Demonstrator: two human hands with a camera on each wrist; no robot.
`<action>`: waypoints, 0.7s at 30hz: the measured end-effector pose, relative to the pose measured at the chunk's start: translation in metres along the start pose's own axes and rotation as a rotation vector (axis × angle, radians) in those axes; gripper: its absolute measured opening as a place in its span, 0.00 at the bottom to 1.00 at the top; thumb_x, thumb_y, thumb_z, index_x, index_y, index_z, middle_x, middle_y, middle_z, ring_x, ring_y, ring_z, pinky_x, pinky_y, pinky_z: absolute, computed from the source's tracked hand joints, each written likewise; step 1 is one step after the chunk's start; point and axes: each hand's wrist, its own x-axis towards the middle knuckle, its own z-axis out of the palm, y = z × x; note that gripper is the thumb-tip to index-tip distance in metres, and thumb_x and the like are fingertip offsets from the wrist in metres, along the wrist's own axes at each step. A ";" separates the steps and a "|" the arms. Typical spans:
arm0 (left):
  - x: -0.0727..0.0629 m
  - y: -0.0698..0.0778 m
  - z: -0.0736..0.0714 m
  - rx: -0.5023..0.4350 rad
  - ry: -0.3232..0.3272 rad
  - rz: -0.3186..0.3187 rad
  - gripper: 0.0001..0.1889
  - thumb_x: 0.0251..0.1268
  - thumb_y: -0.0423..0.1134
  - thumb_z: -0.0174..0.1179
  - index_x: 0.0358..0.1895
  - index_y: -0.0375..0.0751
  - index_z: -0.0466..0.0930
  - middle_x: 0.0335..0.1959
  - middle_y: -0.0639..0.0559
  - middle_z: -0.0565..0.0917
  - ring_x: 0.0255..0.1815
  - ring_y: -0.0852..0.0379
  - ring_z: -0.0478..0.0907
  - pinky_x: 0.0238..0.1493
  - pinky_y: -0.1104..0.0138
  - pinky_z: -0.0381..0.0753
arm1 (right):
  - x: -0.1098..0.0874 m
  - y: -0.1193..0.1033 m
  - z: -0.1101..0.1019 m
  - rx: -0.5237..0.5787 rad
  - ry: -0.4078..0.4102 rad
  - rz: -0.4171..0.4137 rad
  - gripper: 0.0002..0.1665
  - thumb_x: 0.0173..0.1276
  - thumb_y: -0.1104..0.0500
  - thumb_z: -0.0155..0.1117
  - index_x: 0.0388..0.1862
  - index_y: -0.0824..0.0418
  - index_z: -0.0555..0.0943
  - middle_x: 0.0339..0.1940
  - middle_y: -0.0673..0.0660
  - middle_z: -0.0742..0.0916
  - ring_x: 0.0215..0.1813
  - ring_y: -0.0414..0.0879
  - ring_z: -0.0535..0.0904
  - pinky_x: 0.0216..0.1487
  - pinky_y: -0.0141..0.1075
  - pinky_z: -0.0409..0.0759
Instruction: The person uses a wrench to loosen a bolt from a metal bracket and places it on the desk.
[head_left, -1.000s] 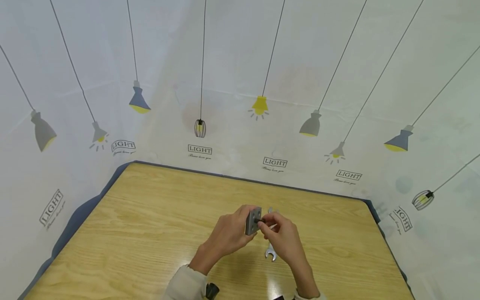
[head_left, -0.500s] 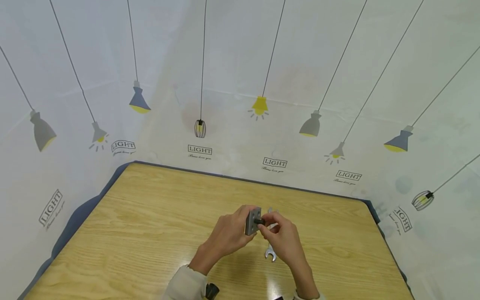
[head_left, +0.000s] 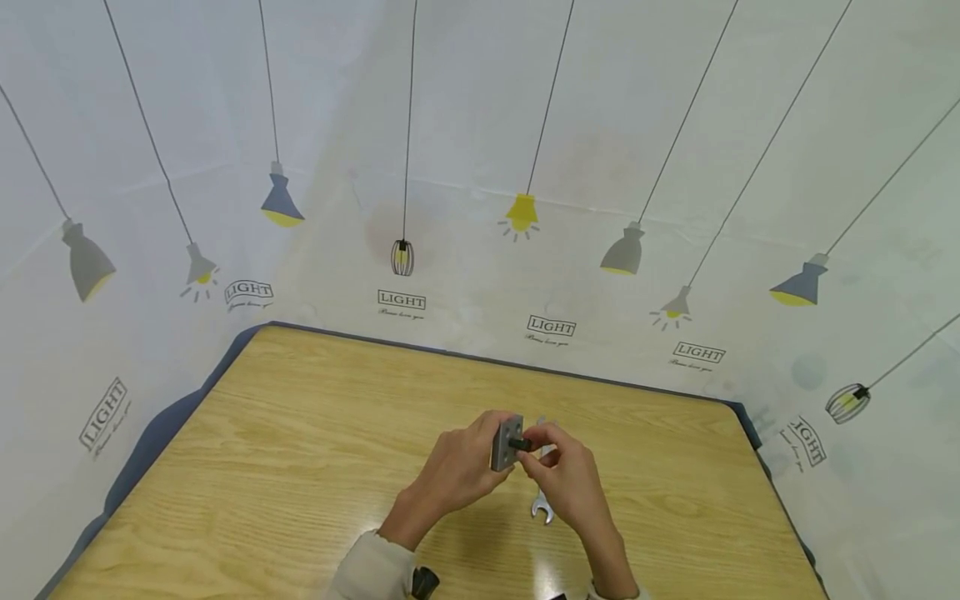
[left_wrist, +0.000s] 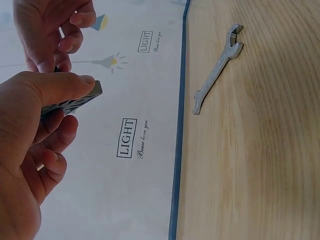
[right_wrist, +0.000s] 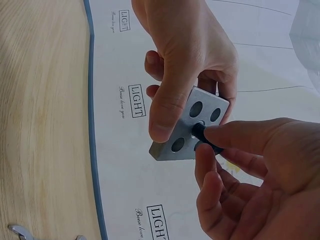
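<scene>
My left hand (head_left: 461, 462) grips a small grey metal plate (right_wrist: 186, 126) by its edges, thumb on one side and fingers behind it. Several round holes show in the plate's face. A black bolt (right_wrist: 198, 132) sticks out of the hole near its middle. Thumb and forefinger of my right hand (head_left: 566, 475) pinch the bolt's outer end; the other fingers are curled. How deep the bolt sits cannot be seen. Both hands are raised above the table. Below them on the wood lies a silver open-end wrench (left_wrist: 216, 72), partly hidden by my right hand in the head view.
The wooden table (head_left: 322, 400) has a dark blue edge along its back and sides. Behind it hangs a white sheet (head_left: 465, 108) printed with lamps and LIGHT labels. A small black object (head_left: 424, 582) sits at the left sleeve.
The right fingertips have shifted slightly about the bolt, and more of its black body shows than one second ago. The left hand and plate have stayed in place.
</scene>
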 end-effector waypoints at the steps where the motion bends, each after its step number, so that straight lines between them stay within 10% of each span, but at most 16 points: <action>1: 0.000 0.000 0.000 0.002 0.002 0.001 0.32 0.57 0.43 0.72 0.63 0.43 0.68 0.49 0.50 0.83 0.25 0.66 0.73 0.26 0.74 0.73 | 0.000 0.000 0.000 0.001 0.000 -0.001 0.11 0.62 0.66 0.71 0.43 0.60 0.84 0.37 0.56 0.85 0.28 0.41 0.78 0.27 0.31 0.76; 12: 0.000 -0.001 0.000 0.001 0.016 0.018 0.31 0.57 0.43 0.72 0.62 0.42 0.69 0.48 0.49 0.83 0.24 0.66 0.74 0.24 0.74 0.72 | 0.000 -0.003 -0.003 0.013 -0.045 0.066 0.23 0.67 0.53 0.69 0.58 0.61 0.79 0.39 0.57 0.86 0.28 0.41 0.81 0.28 0.34 0.78; 21: 0.001 0.001 0.000 0.000 0.021 0.022 0.30 0.57 0.42 0.72 0.61 0.42 0.69 0.48 0.50 0.83 0.26 0.65 0.77 0.25 0.73 0.74 | -0.001 -0.002 -0.003 -0.018 -0.078 0.112 0.17 0.73 0.47 0.61 0.41 0.60 0.85 0.26 0.50 0.85 0.26 0.42 0.81 0.28 0.36 0.78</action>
